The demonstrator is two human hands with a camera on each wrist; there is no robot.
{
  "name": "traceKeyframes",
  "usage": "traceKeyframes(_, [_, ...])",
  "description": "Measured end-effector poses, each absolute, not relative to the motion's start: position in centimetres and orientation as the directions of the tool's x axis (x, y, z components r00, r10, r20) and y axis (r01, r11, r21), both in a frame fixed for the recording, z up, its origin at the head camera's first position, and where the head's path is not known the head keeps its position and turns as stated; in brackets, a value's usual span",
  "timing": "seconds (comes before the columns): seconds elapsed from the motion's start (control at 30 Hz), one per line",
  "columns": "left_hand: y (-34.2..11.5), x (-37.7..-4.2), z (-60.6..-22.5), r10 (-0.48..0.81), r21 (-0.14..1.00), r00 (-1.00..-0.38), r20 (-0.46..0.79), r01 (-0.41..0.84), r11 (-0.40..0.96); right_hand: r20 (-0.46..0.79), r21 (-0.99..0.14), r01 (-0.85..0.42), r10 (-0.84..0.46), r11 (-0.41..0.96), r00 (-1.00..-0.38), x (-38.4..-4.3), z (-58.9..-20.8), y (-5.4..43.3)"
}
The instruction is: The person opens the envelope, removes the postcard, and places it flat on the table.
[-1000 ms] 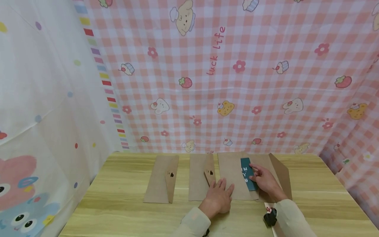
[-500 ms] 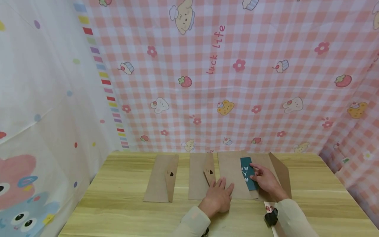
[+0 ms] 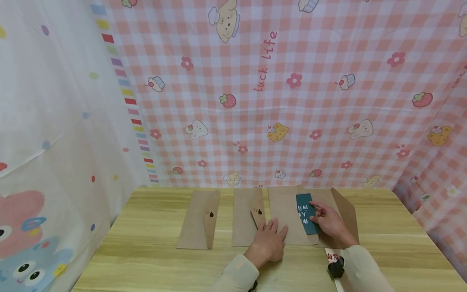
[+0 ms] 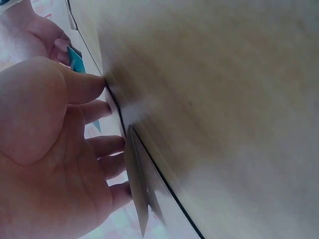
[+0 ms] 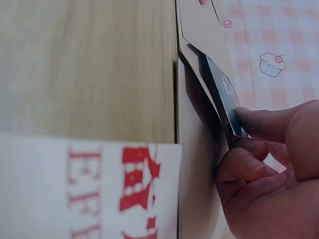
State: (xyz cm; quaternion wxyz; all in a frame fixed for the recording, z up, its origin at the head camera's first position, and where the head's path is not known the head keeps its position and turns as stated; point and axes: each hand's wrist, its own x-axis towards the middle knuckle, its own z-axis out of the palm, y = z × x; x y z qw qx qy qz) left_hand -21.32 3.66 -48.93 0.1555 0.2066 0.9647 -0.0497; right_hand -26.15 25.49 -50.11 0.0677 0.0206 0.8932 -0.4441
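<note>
Teal card (image 3: 306, 215) is being pinched by the right hand (image 3: 330, 221), the thumb lying on its face and the fingers under its edge. It is being held at the open end of 1 brown envelope (image 3: 286, 215), and its far part is seemingly being covered by the paper. This envelope is being touched by the left hand (image 3: 269, 243), whose fingers are being spread wide, also reaching 1 neighbouring envelope (image 3: 242, 219). Below the right hand, another open envelope (image 3: 346, 211) is being partly hidden; just beside the right wrist, 1 white sheet (image 3: 330, 256) with red print is being shown. For good work, it is being judged that the card should be guided flat and straight, without corners being caught, while light, steady pressure is being given by the left fingertips.
</note>
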Motion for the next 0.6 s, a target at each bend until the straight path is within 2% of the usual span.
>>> traceKeyframes(0.3, [3.7,-21.27,-48.79,0.379,-0.031,-0.867,-0.324,0.41,0.911,-0.156,-0.798,0.115,-0.019,0.591,-0.988,-26.02,-49.85,25.66])
traceKeyframes(0.6, [3.61,-21.27,-48.83,0.389,-0.032,-0.864,-0.32,0.42,0.907,-0.125,-0.795,0.081,-0.032,0.601,-0.992,-25.97,-49.75,25.8])
